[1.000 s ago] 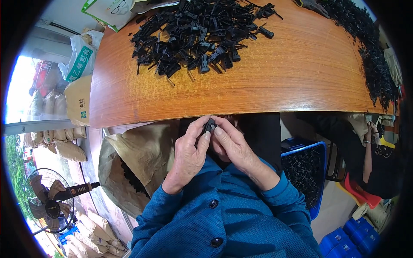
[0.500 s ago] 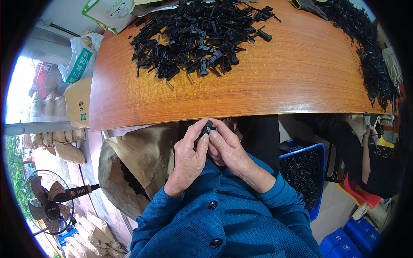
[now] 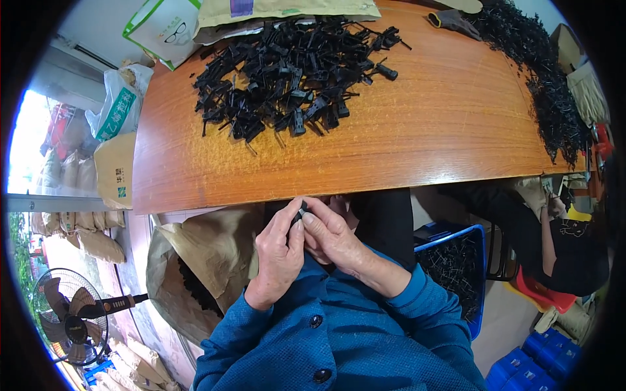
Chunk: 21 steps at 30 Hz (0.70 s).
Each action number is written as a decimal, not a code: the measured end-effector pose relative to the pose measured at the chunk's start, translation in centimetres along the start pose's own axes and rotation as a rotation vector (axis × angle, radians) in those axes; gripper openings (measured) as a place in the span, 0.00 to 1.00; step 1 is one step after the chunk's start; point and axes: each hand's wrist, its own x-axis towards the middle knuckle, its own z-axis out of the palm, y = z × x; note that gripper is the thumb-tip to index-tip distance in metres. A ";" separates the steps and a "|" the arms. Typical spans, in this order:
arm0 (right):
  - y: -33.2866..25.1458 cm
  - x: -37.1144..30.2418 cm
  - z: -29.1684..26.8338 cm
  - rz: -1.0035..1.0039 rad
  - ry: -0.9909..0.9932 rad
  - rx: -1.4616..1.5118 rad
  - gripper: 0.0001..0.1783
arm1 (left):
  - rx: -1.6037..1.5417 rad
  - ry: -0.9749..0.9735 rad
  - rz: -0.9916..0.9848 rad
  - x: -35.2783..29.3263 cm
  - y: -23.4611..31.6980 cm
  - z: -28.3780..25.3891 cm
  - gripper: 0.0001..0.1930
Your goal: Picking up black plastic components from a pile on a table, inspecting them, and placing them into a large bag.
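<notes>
My left hand (image 3: 277, 251) and my right hand (image 3: 334, 236) come together just below the table's front edge. Between their thumbs and fingertips is a small black plastic part (image 3: 300, 213), mostly covered by the fingers. Both hands pinch it. Beyond them, on the wooden table (image 3: 417, 140), lies a heap of similar black plastic parts (image 3: 287, 81), some with thin stems sticking out.
Left of my lap stands an open brown paper sack (image 3: 202, 254) with black pieces inside. A blue crate (image 3: 450, 267) of dark thin pieces sits at my right. Another dark pile (image 3: 554, 98) covers the table's right end, beside a glove (image 3: 454, 24). A fan (image 3: 72, 316) stands left.
The whole view has shifted, so the table and heap appear slightly lower and more to the left. Both hands stay together around the black part, with the fingers slightly changed.
</notes>
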 end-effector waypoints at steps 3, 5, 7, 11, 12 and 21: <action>-0.3 0.9 -0.3 0.021 -0.015 -0.036 0.18 | 0.044 0.010 0.048 0.3 -0.6 -0.4 0.18; -0.3 2.2 -1.6 -0.057 -0.189 -0.344 0.17 | -0.117 -0.097 -0.210 0.0 0.1 -1.8 0.17; -3.6 2.2 -1.1 -0.133 -0.291 -0.718 0.16 | -0.095 0.036 -0.199 -1.2 -1.1 -3.9 0.17; -6.2 4.3 -4.7 -0.573 0.052 -1.060 0.15 | 0.234 0.282 -0.287 -3.3 -5.1 -14.0 0.16; -7.4 5.2 -5.4 -0.583 0.168 -1.149 0.16 | 0.291 0.269 -0.406 -4.4 -6.0 -16.9 0.16; -11.3 11.7 -8.0 -0.642 0.355 -1.710 0.18 | 0.779 0.105 -0.290 -7.1 -5.4 -18.6 0.23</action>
